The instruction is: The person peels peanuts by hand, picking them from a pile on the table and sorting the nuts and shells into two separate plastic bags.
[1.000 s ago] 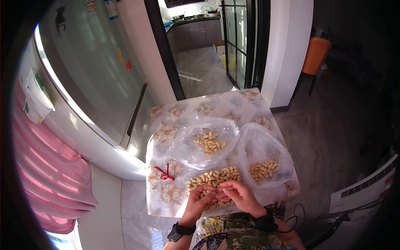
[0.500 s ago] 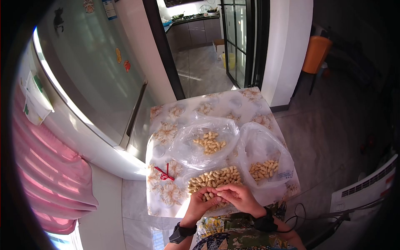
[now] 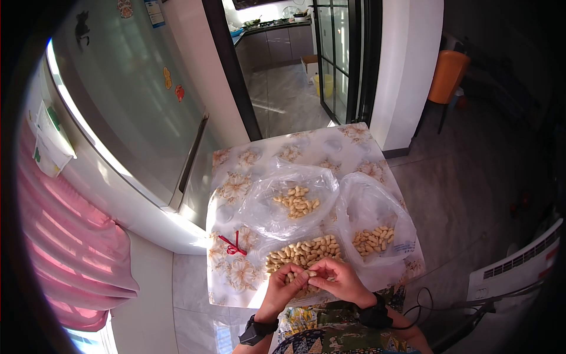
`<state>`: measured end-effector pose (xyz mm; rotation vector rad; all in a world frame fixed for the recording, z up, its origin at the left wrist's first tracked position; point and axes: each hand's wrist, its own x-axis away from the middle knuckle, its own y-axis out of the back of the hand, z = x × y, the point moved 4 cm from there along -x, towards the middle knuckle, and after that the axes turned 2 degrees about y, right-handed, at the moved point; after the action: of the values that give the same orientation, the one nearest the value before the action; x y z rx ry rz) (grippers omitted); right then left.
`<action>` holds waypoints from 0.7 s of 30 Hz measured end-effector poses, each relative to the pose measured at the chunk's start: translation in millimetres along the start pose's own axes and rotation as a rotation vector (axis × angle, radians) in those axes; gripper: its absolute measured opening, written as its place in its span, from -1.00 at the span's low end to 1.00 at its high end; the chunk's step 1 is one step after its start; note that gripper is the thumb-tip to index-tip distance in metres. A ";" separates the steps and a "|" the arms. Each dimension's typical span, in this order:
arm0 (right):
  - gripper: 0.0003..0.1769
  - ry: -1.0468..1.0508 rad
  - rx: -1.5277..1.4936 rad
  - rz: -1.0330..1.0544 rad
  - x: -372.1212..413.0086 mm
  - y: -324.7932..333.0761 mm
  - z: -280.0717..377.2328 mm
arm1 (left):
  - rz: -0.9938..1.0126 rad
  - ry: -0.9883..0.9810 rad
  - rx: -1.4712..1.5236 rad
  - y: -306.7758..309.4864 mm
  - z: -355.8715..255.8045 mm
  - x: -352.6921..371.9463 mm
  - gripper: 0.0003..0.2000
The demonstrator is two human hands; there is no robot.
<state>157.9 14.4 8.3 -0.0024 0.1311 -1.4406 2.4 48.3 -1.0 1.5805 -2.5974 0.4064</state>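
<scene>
My left hand (image 3: 283, 289) and my right hand (image 3: 338, 279) meet over a clear tray (image 3: 263, 254) heaped with unshelled peanuts (image 3: 303, 251). Between the fingertips of both hands is a small pale peanut (image 3: 311, 273), pinched from either side. Whether its shell is cracked is too small to tell. Just beyond the tray, an open clear plastic bag (image 3: 257, 203) holds a small pile of peanuts. A second plastic bag (image 3: 361, 194), to the right, also has peanuts at its bottom.
Red-handled scissors or a red tie (image 3: 234, 244) lies on the flowered tablecloth (image 3: 236, 189), left of the tray. A refrigerator (image 3: 135, 106) stands close at the left. Past the table is a doorway with a glass door (image 3: 333, 59); an orange chair (image 3: 448, 76) stands at the right.
The fingertips of both hands have shifted slightly, and a pale peanut now shows between them. The bags, tray and red item stay where they were.
</scene>
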 end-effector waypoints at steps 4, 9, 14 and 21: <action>-0.82 0.083 0.020 -0.028 0.1 2.9 -11.6 | 0.010 -0.007 0.034 -0.6 0.8 -0.7 -0.86; -0.83 0.028 0.000 -0.021 0.9 2.3 -9.5 | 0.022 -0.003 0.025 0.2 1.6 -0.7 -0.86; -0.84 0.011 -0.015 -0.033 0.2 1.9 -9.3 | -0.022 0.011 0.038 -3.2 -4.3 -0.6 -0.85; -0.84 -0.005 -0.001 -0.009 0.4 1.9 -8.9 | -0.033 -0.016 -0.006 -1.0 -3.6 -0.2 -0.84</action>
<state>158.9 15.0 -0.6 -0.0074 0.1274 -1.4491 3.1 48.9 2.6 1.6289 -2.5784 0.3843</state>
